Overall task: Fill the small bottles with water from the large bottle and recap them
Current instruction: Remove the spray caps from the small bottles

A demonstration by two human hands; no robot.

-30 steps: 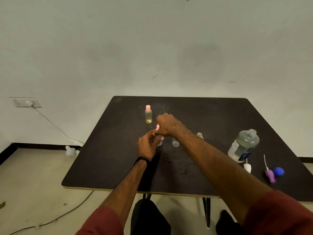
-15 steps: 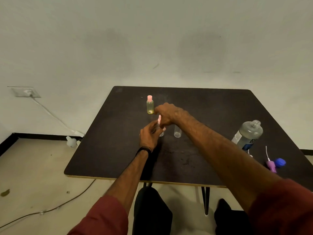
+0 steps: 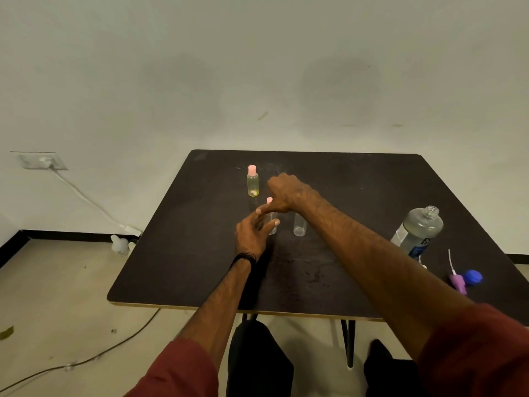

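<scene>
My left hand (image 3: 252, 236) grips a small clear bottle (image 3: 272, 224) standing on the dark table (image 3: 183, 253). My right hand (image 3: 286, 193) reaches over it from the right and pinches its pink cap (image 3: 269, 200) at the top. Just to the right stands a second small clear bottle (image 3: 299, 226) with no cap on it. Behind them stands a small yellowish bottle (image 3: 252, 183) with a pink cap. The large clear bottle (image 3: 418, 232), uncapped and with a blue label, stands at the right side of the table.
A purple spray cap with a thin tube (image 3: 457, 282) and a blue cap (image 3: 473, 277) lie near the table's right edge. A white plug and cable (image 3: 120, 245) are on the floor at the left. My legs are under the front edge.
The camera view has shifted a little. My hands stay on the same small bottle, and the pink cap sits a little higher above my left fingers.
</scene>
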